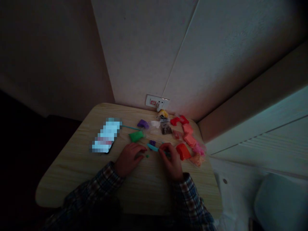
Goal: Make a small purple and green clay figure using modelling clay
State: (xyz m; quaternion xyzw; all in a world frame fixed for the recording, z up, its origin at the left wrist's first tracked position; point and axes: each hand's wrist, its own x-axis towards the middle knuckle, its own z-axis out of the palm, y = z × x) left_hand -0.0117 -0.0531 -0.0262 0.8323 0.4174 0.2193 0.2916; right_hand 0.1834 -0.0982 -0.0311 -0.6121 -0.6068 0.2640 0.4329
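Note:
My right hand (171,162) pinches a light-blue plastic modelling knife (152,147), its flat blade pointing left over the table. My left hand (130,159) rests on the table with curved fingers, thumb and forefinger apart. Just off its fingertips lies a tiny green lump (147,156) that looks like modelling clay. Behind the blade sits a small purple clay piece (152,142), partly covered by the tool. A green clay packet (136,136) lies beyond my left hand, and a red-orange packet (183,151) is right of my right hand.
Purple (143,124), white (155,124) and dark (166,129) packets lie at the back of the wooden table (79,173). Several red, pink and orange packets (191,140) line the right edge. A lit phone (107,136) lies at left. A wall socket (157,102) holds a plug.

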